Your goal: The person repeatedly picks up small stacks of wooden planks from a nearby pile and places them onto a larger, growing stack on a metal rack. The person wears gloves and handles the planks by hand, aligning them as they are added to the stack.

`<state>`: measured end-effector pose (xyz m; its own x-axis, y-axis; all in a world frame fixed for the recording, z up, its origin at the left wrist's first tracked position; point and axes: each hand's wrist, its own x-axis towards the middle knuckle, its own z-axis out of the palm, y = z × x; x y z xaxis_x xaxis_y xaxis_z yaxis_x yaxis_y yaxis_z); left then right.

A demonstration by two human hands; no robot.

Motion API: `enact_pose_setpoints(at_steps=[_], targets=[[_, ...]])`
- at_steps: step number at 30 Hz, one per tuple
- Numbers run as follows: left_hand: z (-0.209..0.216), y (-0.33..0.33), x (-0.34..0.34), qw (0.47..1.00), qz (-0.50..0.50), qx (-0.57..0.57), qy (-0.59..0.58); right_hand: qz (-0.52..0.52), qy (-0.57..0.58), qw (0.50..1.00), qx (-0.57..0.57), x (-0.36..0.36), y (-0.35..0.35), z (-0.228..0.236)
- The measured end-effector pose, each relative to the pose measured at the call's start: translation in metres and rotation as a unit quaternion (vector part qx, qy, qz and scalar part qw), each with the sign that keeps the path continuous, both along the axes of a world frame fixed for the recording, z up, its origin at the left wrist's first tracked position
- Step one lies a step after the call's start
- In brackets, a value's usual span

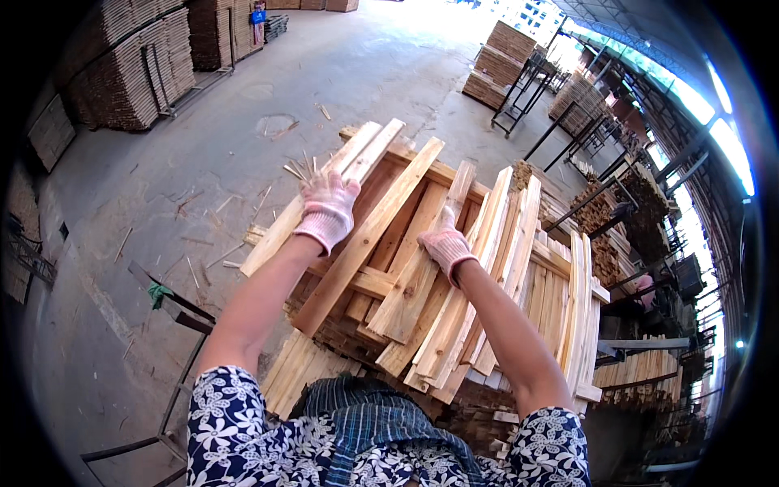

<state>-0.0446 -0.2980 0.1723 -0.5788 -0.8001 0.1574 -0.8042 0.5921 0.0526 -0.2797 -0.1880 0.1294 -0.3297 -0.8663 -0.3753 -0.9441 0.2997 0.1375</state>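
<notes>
I wear pale pink work gloves on both hands. At the left edge of a stack of wooden boards, my left hand (327, 209) is closed over a light wooden board (280, 235), its fingertips partly hidden by the glove's bulk. A second pale board (375, 150) lies right against it. My right hand (446, 245) grips a knotty wooden board (406, 304) near the middle, thumb along its top face. Between my hands, a longer wooden board (369, 235) slants across the stack. More loose boards (487, 264) lie to the right of my right hand.
Crosswise wooden strips (373, 282) support the loose boards. A dark metal frame (182, 312) with a green tie stands at the left. Splinters litter the concrete floor (219, 170). Tall wood stacks (122, 65) stand at the far left, with metal racks (523, 89) at the far right.
</notes>
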Motion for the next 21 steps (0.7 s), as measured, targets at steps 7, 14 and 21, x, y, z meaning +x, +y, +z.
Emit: enact_pose_setpoints(at_steps=[7,14,21], targets=[[0.009,-0.008,0.015,0.996,0.032,0.067,-0.043,0.087,0.016,0.995,0.048,0.032,-0.004,0.028],[0.009,0.045,0.001,0.998,-0.053,0.043,-0.003,-0.317,-0.409,0.808,-0.282,0.063,0.013,0.048],[0.049,0.055,-0.016,0.941,-0.070,0.316,0.097,-0.206,-0.144,0.961,-0.117,0.014,0.019,0.025]])
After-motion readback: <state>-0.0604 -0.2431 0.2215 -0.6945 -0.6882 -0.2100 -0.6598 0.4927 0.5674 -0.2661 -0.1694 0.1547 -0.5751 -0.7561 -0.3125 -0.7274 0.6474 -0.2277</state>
